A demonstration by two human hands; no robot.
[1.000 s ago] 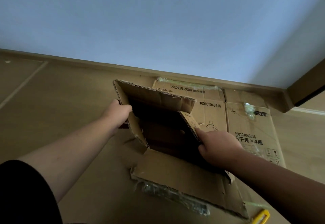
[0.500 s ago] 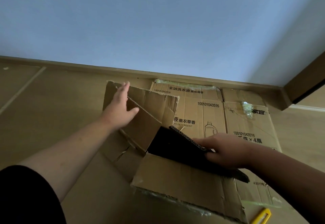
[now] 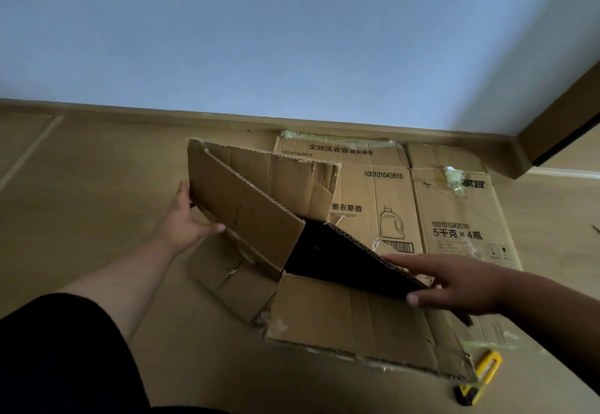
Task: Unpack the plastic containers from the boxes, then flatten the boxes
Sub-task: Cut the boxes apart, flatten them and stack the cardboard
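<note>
left hand at 9 o'clock, fingers spread flat against the half-collapsed brown cardboard box; right hand pinches its dark right panel (4 o'clock).

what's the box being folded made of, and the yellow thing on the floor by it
The box looks like plain brown corrugated cardboard, matte: the fluted layer shows along its cut edges, and the torn rims are ragged. The yellow cutter looks like a utility knife with a smooth yellow casing, probably plastic, with dark parts at one end; too small to say more.
</note>
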